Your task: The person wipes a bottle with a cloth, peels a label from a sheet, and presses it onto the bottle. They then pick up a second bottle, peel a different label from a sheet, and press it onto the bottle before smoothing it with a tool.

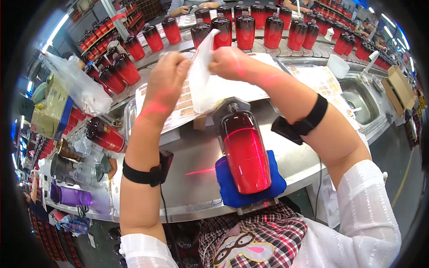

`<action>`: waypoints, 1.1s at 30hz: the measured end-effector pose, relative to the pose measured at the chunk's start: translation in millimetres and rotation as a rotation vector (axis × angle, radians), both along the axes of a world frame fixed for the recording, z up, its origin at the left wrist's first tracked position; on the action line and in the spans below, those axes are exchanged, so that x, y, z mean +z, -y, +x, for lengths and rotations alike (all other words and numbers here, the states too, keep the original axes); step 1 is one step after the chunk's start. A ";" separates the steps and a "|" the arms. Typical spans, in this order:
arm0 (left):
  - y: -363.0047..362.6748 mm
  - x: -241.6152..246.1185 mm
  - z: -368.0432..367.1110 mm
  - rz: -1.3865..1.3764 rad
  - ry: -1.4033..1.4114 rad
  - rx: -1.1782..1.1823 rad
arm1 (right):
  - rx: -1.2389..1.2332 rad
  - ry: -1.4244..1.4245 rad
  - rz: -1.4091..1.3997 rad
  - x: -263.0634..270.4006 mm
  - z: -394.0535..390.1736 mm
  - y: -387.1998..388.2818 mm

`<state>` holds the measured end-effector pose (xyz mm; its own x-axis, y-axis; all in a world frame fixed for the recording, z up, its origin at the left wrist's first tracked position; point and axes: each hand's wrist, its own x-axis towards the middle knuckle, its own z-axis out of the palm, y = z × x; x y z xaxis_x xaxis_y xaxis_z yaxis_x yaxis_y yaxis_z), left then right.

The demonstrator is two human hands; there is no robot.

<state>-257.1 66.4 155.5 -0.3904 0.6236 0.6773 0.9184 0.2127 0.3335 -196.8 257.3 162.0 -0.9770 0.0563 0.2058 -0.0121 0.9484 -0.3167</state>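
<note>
Above the bench I hold up a thin white sheet (201, 75), probably decal backing paper, seen nearly edge-on. My left hand (169, 72) pinches near its left side, fingertips partly blurred. My right hand (228, 63) is closed at its right edge, with its fingertips hidden behind the knuckles. Below, a glossy red-to-black bottle (246, 154) lies tilted on a blue cloth (224, 187), its neck against a dark holder (218, 112). Red laser lines cross the bottle and my wrists. Printed decal sheets (182, 100) lie under my hands.
Red-black bottles (245, 31) stand along a slatted conveyor (264, 47) at the back. On the right are a sink (363, 97), a white cup (338, 66) and a cardboard box (399, 88). Leftward are a plastic bag (78, 87), another bottle (105, 134) and a purple bottle (72, 195). Other people sit beyond.
</note>
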 end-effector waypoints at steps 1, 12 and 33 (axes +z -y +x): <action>-4.0 -12.0 -9.8 0.043 0.204 0.049 | -0.041 0.056 0.028 -1.1 12.4 -18.9; -49.9 -66.1 -56.8 -0.378 0.779 0.218 | -0.134 0.155 -0.007 2.4 118.9 -76.0; -48.9 -33.2 -11.5 0.169 1.393 -0.463 | 0.060 -0.127 -0.200 6.1 22.9 -151.9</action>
